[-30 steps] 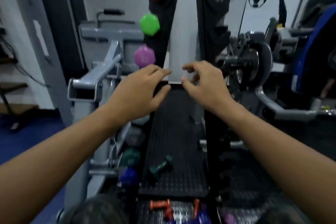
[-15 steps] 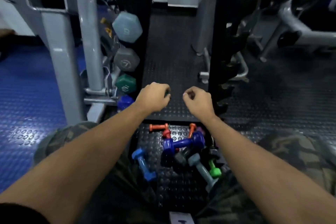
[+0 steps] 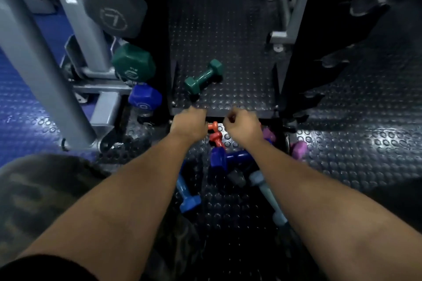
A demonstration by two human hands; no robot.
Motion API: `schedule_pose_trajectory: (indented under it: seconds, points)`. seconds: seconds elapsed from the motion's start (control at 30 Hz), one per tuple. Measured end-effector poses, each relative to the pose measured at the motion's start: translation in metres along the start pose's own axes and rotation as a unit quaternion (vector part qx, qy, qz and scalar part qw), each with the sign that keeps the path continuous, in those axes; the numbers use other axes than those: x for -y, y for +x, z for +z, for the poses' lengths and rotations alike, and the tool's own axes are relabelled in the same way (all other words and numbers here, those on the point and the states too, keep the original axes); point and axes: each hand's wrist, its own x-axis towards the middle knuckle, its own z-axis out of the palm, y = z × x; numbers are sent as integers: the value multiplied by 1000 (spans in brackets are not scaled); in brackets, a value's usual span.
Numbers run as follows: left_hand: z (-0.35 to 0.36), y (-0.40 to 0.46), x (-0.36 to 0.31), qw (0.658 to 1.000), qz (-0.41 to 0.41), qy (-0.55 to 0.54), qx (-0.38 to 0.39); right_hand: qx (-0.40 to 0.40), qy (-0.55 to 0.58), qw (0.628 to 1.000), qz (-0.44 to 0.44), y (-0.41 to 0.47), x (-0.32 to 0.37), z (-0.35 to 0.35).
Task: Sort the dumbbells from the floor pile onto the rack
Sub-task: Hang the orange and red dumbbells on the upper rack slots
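A lone dumbbell (image 3: 204,79) lies tilted on the rack's base plate (image 3: 239,80), between the left upright (image 3: 159,52) and the right upright (image 3: 294,52), with racked dumbbell heads (image 3: 133,63) stacked one above another just left of the left upright. Both hands hover side by side at the plate's near edge, left hand (image 3: 189,123) and right hand (image 3: 244,126), above the far end of the floor pile (image 3: 228,162). The pile lies on the floor (image 3: 356,134) in front of the rack, between the forearms, with one stray dumbbell (image 3: 300,148) off to the right.

My head camera is looking steeply down at the floor (image 3: 342,143). It is sitting close above my forearms.
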Motion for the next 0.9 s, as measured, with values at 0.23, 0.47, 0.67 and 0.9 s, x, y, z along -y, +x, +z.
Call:
schedule_pose_trajectory:
  seconds: [0.23, 0.47, 0.67, 0.9]
  points:
    - [65, 43, 13, 993, -78, -43, 80, 25, -7, 999, 19, 42, -29, 50]
    - [123, 72, 31, 964, -156, -142, 159, 80, 77, 993, 39, 70, -38, 87]
    - [124, 89, 22, 959, -170, -172, 149, 85, 66, 992, 65, 90, -37, 97]
    - [130, 100, 33, 939, -205, -228, 154, 118, 78, 985, 102, 97, -32, 107]
